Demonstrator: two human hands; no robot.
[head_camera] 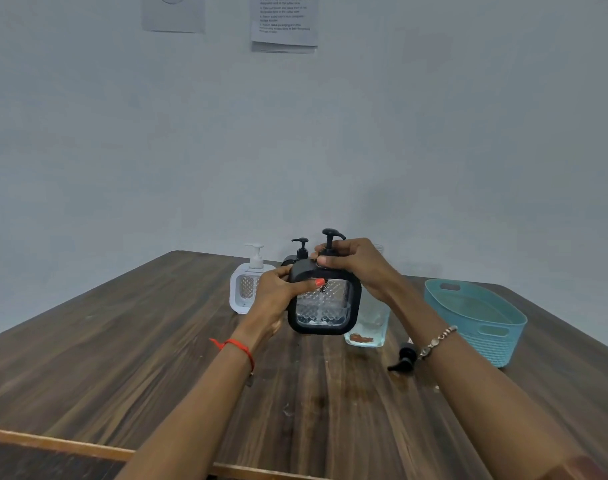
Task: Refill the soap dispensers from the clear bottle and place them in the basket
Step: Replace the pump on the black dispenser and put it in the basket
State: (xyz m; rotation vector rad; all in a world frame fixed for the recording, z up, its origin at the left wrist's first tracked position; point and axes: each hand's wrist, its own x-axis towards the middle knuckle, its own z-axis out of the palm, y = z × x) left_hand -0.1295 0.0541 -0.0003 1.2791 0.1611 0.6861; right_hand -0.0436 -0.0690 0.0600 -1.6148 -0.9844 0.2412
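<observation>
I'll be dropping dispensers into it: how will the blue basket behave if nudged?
The basket looks like thin plastic and seems empty, so probably light and apt to slide on the smooth table. Its wide, low shape makes tipping unlikely.

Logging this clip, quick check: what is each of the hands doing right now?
Left hand: holding the black dispenser by its side.
Right hand: closed around its pump.

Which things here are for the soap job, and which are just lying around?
For the job: held black soap dispenser, left hand, right hand, second black dispenser, white soap dispenser, clear bottle, teal basket, loose black pump.
Lying about: wall papers, wooden table.
</observation>
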